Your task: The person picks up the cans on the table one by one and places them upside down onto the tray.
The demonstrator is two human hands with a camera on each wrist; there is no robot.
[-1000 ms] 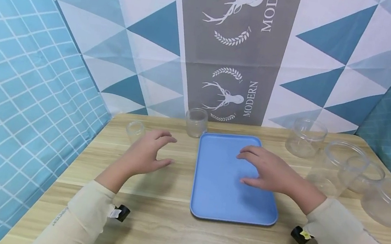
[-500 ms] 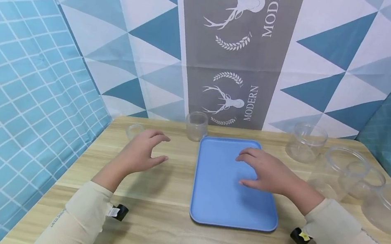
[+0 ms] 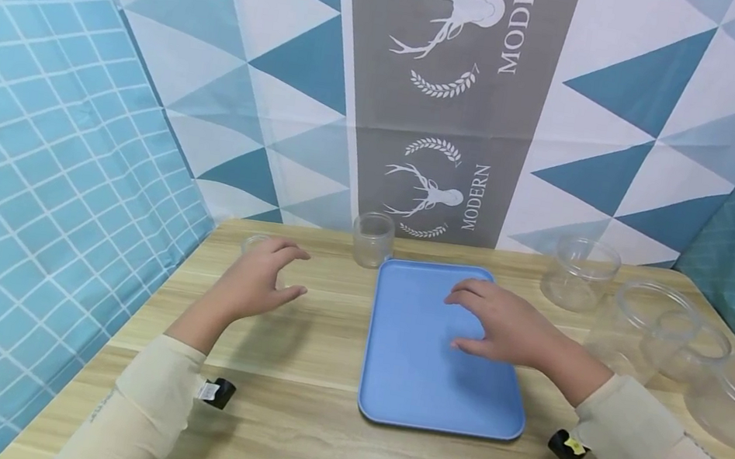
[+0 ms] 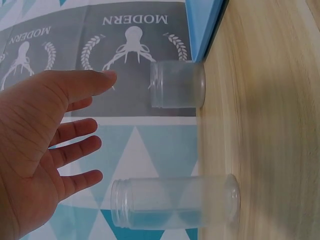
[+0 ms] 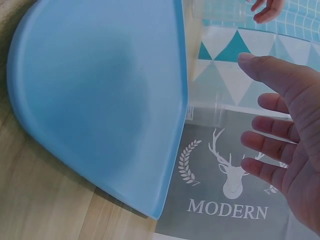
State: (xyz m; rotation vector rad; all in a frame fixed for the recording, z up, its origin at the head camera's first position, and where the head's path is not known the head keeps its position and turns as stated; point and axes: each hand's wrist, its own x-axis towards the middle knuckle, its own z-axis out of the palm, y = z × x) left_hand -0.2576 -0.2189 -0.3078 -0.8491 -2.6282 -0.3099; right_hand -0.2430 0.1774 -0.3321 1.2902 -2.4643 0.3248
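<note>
The left hand (image 3: 251,280), in the head view, hangs with thumb and fingers wide apart, holding nothing, and hides most of a tall jar (image 3: 252,243); reaching on unsighted could tip it. The right hand (image 3: 495,322), equally wide and empty, hovers over the blue tray (image 3: 432,395) on the tabletop (image 3: 280,452); swinging outward could knock the clear containers (image 3: 574,286). The left wrist view shows a short jar (image 4: 177,85) close by the tray's corner, so shoving the tray could topple it. In the right wrist view, that jar's see-through walls fade into the backdrop (image 5: 220,227), inviting a misjudged grip.
</note>
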